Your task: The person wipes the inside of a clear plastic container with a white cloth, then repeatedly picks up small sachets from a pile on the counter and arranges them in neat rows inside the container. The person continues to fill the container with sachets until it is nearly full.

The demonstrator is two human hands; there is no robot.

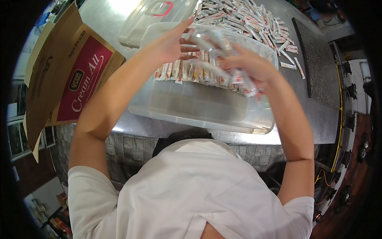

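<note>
A clear plastic storage bin (203,115) lies before me. A packed row of stick sachets (191,71) fills its middle, most lying lengthwise to me, and the near part of its floor shows bare. My right hand (249,63) grips a loose bunch of stick sachets (222,49) over the bin's right side; both are blurred by motion. Over the far left of the row, my left hand (180,44) has its fingers spread and points towards that bunch. Whether its fingertips touch any sachet is hard to tell.
A large heap of sachets (238,15) covers the steel table (320,119) behind the bin, with a few strays at its right. A clear lid (134,25) with a pink handle lies far left. A cardboard box (68,80) stands left; a dark speckled slab (316,65) lies right.
</note>
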